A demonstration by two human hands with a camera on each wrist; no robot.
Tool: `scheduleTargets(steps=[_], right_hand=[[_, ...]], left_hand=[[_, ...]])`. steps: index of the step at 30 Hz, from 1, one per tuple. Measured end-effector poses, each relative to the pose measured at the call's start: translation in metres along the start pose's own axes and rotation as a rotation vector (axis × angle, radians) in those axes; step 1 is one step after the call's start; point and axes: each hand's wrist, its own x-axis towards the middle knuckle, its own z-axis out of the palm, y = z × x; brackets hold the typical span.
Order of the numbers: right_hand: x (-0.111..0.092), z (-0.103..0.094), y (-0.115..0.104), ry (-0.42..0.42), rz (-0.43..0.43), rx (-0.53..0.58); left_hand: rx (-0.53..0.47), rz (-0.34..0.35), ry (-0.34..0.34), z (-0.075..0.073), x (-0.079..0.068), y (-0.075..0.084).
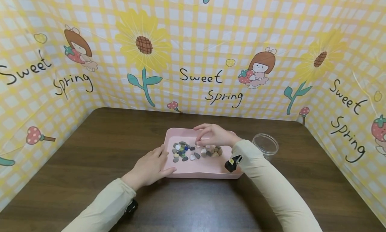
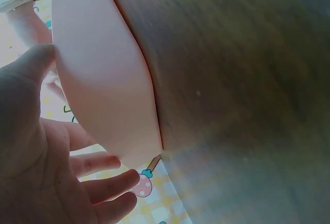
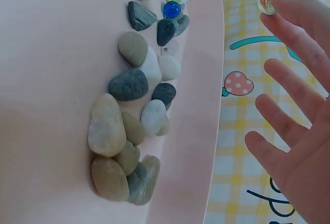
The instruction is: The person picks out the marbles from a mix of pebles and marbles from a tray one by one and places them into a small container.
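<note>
A pink tray [image 1: 208, 168] on the dark table holds pebbles [image 3: 129, 85] and glass marbles [image 3: 171, 10]. My right hand [image 1: 217, 135] is above the tray's far middle part. Between its thumb and forefinger it pinches a clear glass marble [image 3: 266, 1] with an orange swirl; the other fingers are spread apart. My left hand [image 1: 148, 167] rests at the tray's left end, thumb touching the rim and fingers [image 2: 111, 188] fairly straight along the outer wall. Grey, white and coloured pieces lie to the left in the tray, brown pebbles [image 1: 217, 151] to the right.
A round clear plastic container [image 1: 265, 144] stands on the table just right of the tray, partly hidden by the right sleeve. Yellow checked cloth [image 1: 193, 51] walls off the table's back and sides. Dark wooden tabletop [image 1: 90, 151] extends around the tray.
</note>
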Motion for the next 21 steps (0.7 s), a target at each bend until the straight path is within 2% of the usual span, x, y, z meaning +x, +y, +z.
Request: scheduleTargets(steps=[9, 16, 21], right_hand=[[-0.010, -0.008, 0.000, 0.031, 0.058, 0.021], [-0.021, -0.012, 0.003, 0.060, 0.022, 0.027], [-0.029, -0.016, 0.004, 0.091, 0.027, 0.027]], left_hand=[[0.006, 0.004, 0.006, -0.001, -0.001, 0.001], [0.001, 0.004, 0.010, -0.001, -0.001, 0.000], [0.002, 0.005, 0.012, 0.000, -0.001, 0.000]])
